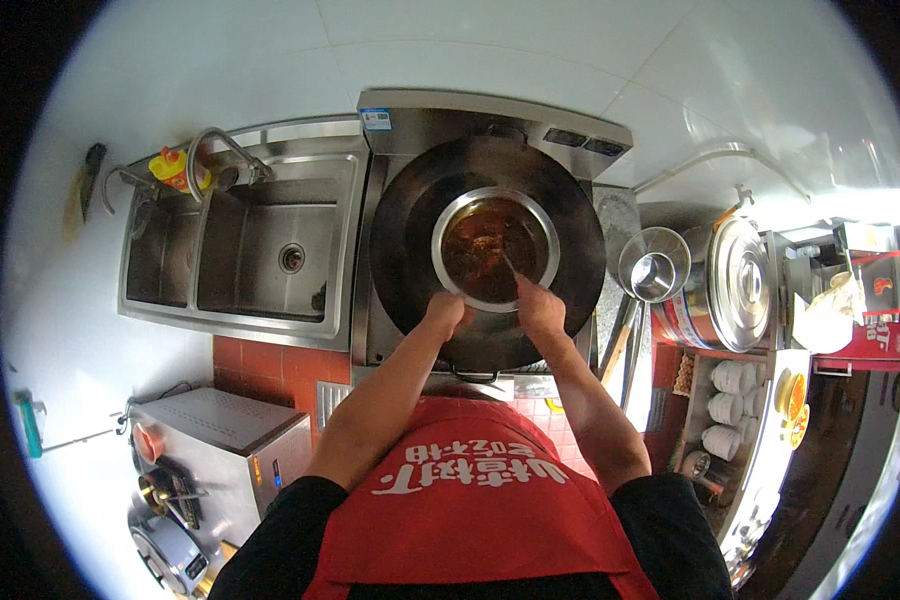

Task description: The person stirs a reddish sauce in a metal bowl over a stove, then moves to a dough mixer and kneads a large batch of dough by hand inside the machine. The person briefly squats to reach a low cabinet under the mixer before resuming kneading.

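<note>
A round steel basin [551, 247] holds dark reddish-brown liquid [469, 217] with a clump of something brown in its middle. The basin sits inside a big black wok [405, 217] on the stove. My left hand [445, 313] is closed on the basin's near-left rim, its fingertips partly hidden. My right hand [541, 309], over the near-right rim, grips a thin utensil [508, 262] that slants down into the liquid. The utensil's lower end is under the surface, so its kind cannot be told.
On the left is a two-bowl steel sink [262, 255] with a curved tap [195, 161] and a yellow bottle [172, 172]. Rightward lie a strainer [671, 244], a ladle [652, 277] and a lidded steel pot [741, 285]. Stacked white bowls [724, 409] fill a shelf. A steel cabinet [217, 427] stands lower left.
</note>
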`<state>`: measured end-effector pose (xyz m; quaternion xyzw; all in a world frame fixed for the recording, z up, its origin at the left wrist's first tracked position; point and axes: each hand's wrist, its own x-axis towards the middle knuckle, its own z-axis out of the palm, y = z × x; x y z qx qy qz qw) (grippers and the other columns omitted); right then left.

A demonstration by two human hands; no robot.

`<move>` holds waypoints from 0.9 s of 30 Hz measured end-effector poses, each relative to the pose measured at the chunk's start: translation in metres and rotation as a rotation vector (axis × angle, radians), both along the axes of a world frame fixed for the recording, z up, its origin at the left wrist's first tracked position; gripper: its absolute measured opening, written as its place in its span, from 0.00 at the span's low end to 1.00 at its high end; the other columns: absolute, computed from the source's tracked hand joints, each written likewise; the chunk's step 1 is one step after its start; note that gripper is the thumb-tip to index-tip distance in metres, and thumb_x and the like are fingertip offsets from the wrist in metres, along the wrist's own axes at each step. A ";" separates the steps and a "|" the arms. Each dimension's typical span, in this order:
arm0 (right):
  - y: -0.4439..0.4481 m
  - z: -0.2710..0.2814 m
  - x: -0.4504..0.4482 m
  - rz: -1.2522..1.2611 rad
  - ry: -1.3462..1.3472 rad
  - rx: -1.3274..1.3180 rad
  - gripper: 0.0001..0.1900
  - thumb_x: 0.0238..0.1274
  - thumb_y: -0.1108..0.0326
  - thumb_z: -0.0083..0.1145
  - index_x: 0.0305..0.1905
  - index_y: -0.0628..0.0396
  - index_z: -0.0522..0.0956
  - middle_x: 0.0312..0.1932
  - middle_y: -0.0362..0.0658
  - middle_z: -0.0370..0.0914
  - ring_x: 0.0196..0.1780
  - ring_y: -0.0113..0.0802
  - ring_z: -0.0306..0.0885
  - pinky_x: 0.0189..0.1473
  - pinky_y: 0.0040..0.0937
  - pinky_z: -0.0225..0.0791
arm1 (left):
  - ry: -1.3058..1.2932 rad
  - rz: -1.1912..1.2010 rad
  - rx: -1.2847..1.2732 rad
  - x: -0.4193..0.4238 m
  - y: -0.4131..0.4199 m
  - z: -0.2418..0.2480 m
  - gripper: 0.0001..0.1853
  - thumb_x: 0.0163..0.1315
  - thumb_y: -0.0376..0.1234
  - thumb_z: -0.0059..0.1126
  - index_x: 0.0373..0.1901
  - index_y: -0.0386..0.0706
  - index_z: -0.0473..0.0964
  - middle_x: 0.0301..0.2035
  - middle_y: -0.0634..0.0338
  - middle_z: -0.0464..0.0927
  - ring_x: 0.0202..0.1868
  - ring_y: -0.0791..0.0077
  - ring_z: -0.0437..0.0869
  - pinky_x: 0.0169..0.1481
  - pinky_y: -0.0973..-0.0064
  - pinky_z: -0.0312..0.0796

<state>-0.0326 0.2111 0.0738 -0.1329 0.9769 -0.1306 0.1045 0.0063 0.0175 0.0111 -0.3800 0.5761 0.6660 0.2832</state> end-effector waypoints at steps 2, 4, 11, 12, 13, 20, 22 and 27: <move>0.001 0.015 0.006 0.041 -0.010 -0.016 0.19 0.68 0.67 0.45 0.60 0.44 0.77 0.38 0.52 0.83 0.43 0.52 0.82 0.44 0.48 0.74 | -0.014 0.037 0.010 0.003 -0.004 0.002 0.13 0.76 0.37 0.43 0.45 0.36 0.73 0.29 0.54 0.81 0.22 0.74 0.75 0.20 0.72 0.60; 0.015 0.025 0.010 0.111 0.036 -0.082 0.24 0.60 0.70 0.49 0.62 0.42 0.74 0.35 0.53 0.82 0.41 0.52 0.83 0.41 0.49 0.76 | -0.050 0.090 0.042 0.002 -0.003 0.010 0.13 0.76 0.37 0.42 0.46 0.36 0.73 0.30 0.53 0.81 0.23 0.74 0.75 0.21 0.72 0.60; 0.031 0.011 0.013 0.156 0.001 0.075 0.21 0.60 0.68 0.50 0.58 0.43 0.77 0.34 0.51 0.82 0.40 0.51 0.83 0.40 0.49 0.75 | -0.109 0.009 0.005 -0.004 0.000 0.025 0.15 0.77 0.39 0.42 0.47 0.36 0.72 0.33 0.54 0.81 0.24 0.74 0.74 0.22 0.71 0.60; 0.031 0.003 0.007 0.106 0.006 0.014 0.21 0.60 0.68 0.51 0.59 0.42 0.76 0.33 0.51 0.82 0.39 0.52 0.83 0.39 0.50 0.75 | -0.093 0.018 0.010 -0.003 -0.001 0.022 0.15 0.77 0.39 0.42 0.48 0.36 0.72 0.32 0.54 0.81 0.23 0.74 0.73 0.22 0.70 0.60; 0.028 0.008 0.002 0.084 0.009 -0.015 0.20 0.62 0.68 0.49 0.59 0.43 0.76 0.35 0.52 0.83 0.40 0.52 0.83 0.40 0.50 0.75 | -0.083 0.029 0.014 0.001 -0.001 0.018 0.15 0.77 0.39 0.42 0.48 0.36 0.72 0.32 0.54 0.81 0.23 0.74 0.73 0.22 0.70 0.60; 0.016 0.016 -0.015 0.017 0.004 0.063 0.20 0.66 0.69 0.46 0.61 0.45 0.75 0.37 0.54 0.83 0.42 0.52 0.83 0.42 0.48 0.76 | -0.017 0.016 0.014 0.001 0.000 0.005 0.16 0.77 0.41 0.43 0.47 0.37 0.73 0.30 0.56 0.81 0.23 0.74 0.73 0.22 0.70 0.59; 0.004 0.020 -0.007 0.080 -0.062 0.112 0.21 0.65 0.70 0.47 0.62 0.46 0.75 0.38 0.53 0.83 0.43 0.52 0.83 0.42 0.47 0.76 | -0.042 -0.011 -0.014 -0.002 -0.002 0.003 0.16 0.77 0.41 0.43 0.46 0.38 0.74 0.30 0.57 0.81 0.23 0.74 0.74 0.22 0.70 0.58; 0.022 0.042 0.003 0.181 0.022 0.077 0.21 0.63 0.71 0.47 0.60 0.46 0.76 0.37 0.54 0.82 0.42 0.52 0.83 0.42 0.48 0.76 | -0.038 0.087 0.028 0.000 0.001 0.001 0.14 0.76 0.39 0.43 0.45 0.39 0.73 0.30 0.57 0.81 0.23 0.75 0.75 0.22 0.71 0.58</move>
